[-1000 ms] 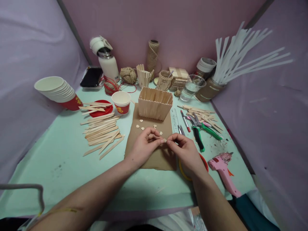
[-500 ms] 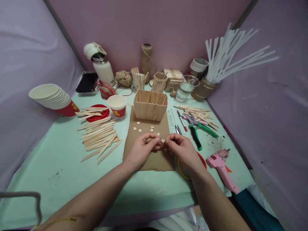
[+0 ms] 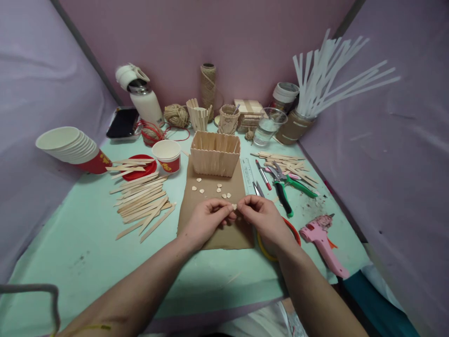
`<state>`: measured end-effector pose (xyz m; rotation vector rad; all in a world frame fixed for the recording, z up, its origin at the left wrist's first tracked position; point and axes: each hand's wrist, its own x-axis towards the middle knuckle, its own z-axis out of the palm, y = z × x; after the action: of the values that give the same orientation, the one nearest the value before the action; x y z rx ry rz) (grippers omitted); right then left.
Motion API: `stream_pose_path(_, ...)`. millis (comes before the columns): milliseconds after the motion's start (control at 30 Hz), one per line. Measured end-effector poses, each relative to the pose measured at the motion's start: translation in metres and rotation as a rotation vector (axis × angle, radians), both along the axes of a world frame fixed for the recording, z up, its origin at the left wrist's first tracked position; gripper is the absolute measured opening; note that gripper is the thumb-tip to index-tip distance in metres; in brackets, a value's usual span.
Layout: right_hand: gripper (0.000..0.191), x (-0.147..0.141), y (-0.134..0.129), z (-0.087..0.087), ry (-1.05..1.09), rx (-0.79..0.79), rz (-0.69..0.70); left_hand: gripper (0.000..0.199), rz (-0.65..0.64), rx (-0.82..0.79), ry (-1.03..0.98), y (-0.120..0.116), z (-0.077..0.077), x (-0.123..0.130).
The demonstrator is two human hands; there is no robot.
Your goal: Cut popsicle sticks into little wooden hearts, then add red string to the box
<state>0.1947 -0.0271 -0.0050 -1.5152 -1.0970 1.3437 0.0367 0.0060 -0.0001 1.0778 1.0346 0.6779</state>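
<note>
Between the fingertips of my left hand (image 3: pixel 209 218) and my right hand (image 3: pixel 260 216) is a small wooden heart (image 3: pixel 235 206), pinched from both sides. Both hands are closed and hover over the near part of a brown cardboard sheet (image 3: pixel 213 239). Several more loose wooden hearts (image 3: pixel 219 189) lie on the cardboard just beyond my fingers. A box made of craft sticks (image 3: pixel 214 161) stands at the cardboard's far end. Scissors (image 3: pixel 258 189) lie right of the sheet, their yellow and red handles partly hidden under my right hand and wrist.
On the left are craft sticks (image 3: pixel 143 201), a red lid (image 3: pixel 149 168), a paper cup (image 3: pixel 167 152) and stacked cups (image 3: pixel 73 147). Pruning shears (image 3: pixel 282 192), a marker (image 3: pixel 264 175), a ruler (image 3: pixel 247 173) and a pink glue gun (image 3: pixel 324 243) lie right. A water cup (image 3: pixel 268 128) stands behind.
The view has shifted slightly. My fingertips have turned the small wooden heart a little and still hold it; my hands otherwise stay in about the same place.
</note>
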Motion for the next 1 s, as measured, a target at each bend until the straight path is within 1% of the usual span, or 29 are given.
stream_pose_path(133, 0.021, -0.001, 0.000, 0.002, -0.008, 0.006, 0.003, 0.021, -0.013, -0.032, -0.034, 0.000, -0.001, -0.001)
stream_pose_path(300, 0.026, -0.001, 0.001, 0.001, -0.014, 0.037, -0.025, 0.023, 0.016, -0.118, -0.079, 0.002, -0.004, -0.001)
stream_pose_path(400, 0.024, -0.001, 0.001, 0.001, -0.027, 0.035, -0.019, 0.025, 0.017, -0.107, -0.057, 0.002, -0.004, 0.000)
stream_pose_path(500, 0.022, -0.002, 0.000, 0.004, -0.064, 0.026, -0.003, 0.026, -0.008, -0.077, -0.020, 0.001, -0.002, 0.001)
stream_pose_path(600, 0.018, -0.002, 0.000, 0.005, -0.159, 0.067, -0.029, 0.028, 0.005, -0.040, 0.051, 0.003, 0.000, -0.002)
stream_pose_path(733, 0.013, -0.003, 0.004, 0.001, -0.488, 0.261, -0.102, 0.028, 0.153, 0.122, 0.155, 0.009, 0.001, -0.010)
stream_pose_path(800, 0.013, -0.003, 0.006, -0.002, -0.631, 0.330, -0.097, 0.027, 0.242, 0.184, 0.142, 0.012, 0.002, -0.015)
stream_pose_path(867, 0.014, -0.004, 0.009, -0.005, -0.732, 0.333, -0.077, 0.025, 0.358, 0.252, 0.085, 0.014, 0.004, -0.019)
stream_pose_path(1000, 0.018, -0.005, 0.012, -0.009, -0.876, 0.299, -0.040, 0.020, 0.671, 0.508, -0.102, 0.018, 0.012, -0.023)
